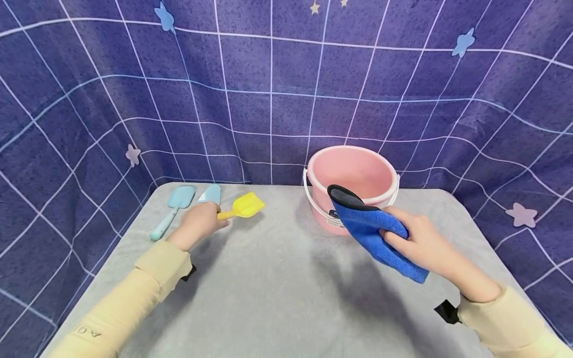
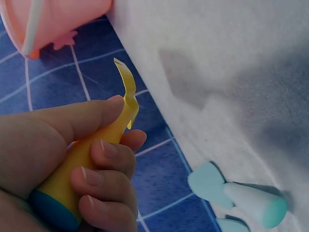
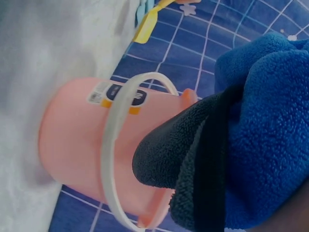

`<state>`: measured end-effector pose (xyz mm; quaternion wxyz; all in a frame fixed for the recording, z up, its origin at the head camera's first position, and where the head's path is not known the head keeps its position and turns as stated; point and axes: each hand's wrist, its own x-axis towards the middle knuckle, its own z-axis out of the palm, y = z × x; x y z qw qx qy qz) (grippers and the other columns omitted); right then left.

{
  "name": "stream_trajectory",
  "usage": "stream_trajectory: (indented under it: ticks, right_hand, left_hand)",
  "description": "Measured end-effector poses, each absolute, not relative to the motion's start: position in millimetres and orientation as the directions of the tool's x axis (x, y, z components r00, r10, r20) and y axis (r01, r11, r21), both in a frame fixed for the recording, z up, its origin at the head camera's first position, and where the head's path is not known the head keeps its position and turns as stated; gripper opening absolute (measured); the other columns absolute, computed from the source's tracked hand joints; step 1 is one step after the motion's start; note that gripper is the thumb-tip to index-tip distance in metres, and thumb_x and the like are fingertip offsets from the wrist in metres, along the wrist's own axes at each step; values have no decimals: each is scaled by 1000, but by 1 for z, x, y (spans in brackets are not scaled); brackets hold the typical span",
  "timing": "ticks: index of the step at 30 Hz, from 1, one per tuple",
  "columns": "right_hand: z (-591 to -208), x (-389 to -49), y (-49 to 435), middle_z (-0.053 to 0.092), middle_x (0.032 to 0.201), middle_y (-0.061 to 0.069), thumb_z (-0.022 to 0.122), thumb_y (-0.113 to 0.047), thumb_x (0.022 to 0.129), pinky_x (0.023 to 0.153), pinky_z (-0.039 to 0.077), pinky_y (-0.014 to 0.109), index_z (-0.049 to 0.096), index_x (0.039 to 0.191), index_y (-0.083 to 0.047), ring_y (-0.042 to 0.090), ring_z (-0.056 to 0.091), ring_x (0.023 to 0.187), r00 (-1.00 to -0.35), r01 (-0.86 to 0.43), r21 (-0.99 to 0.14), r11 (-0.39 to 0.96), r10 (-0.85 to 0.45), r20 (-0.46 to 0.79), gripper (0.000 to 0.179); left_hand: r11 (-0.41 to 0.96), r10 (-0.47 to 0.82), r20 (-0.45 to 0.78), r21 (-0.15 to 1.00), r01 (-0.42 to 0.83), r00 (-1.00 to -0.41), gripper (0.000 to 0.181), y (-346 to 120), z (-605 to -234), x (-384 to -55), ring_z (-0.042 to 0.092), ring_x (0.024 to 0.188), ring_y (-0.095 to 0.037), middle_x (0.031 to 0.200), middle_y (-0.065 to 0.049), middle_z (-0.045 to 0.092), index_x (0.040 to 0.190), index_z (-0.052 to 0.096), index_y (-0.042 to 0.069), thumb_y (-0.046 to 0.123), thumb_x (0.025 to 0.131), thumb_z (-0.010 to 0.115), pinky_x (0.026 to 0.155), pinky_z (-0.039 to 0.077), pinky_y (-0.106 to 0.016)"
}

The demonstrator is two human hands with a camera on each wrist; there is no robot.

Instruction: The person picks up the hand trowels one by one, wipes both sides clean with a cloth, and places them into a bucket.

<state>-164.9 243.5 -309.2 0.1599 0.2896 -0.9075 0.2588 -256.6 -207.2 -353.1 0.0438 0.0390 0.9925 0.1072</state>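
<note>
My left hand (image 1: 200, 224) grips a yellow toy shovel (image 1: 247, 205) by its handle, above the left side of the table; in the left wrist view the fingers curl round the handle, which has a blue end. In my right hand (image 1: 414, 238) is a blue and dark grey cloth (image 1: 376, 238), pinched between thumb and fingers and folded over. That cloth hangs in front of the pink bucket (image 1: 322, 211) and covers part of its rim. A white handle (image 3: 110, 145) hangs down the bucket's labelled side in the right wrist view.
Two light blue toy shovels lie at the table's back left: one shovel (image 1: 180, 197) in full sight, the other shovel (image 1: 211, 193) partly behind my left hand. A grey cloth covers the table (image 1: 268, 288). Behind it hangs a blue gridded curtain (image 1: 286, 114).
</note>
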Motion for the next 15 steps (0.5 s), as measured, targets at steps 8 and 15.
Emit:
stream_trajectory:
  ticks: [8, 15]
  right_hand:
    - [-286, -164, 232, 55, 76, -8, 63, -12, 83, 59, 42, 27, 58, 102, -20, 8, 51, 66, -774, -593, -328, 735, -410, 483, 21]
    - [-272, -165, 223, 53, 78, -7, 63, -14, 84, 60, 41, 27, 57, 103, -18, 9, 50, 68, -759, -604, -294, 740, -423, 495, 21]
  left_hand:
    - [963, 193, 18, 191, 192, -981, 25, -197, -340, -232, 52, 58, -20, 70, -2, 60, 88, 69, 9, 31, 79, 74, 45, 38, -34]
    - [948, 273, 85, 146, 283, -958, 21, -185, -331, -212, 50, 53, -17, 67, 2, 59, 82, 68, 12, 32, 77, 75, 44, 37, -33]
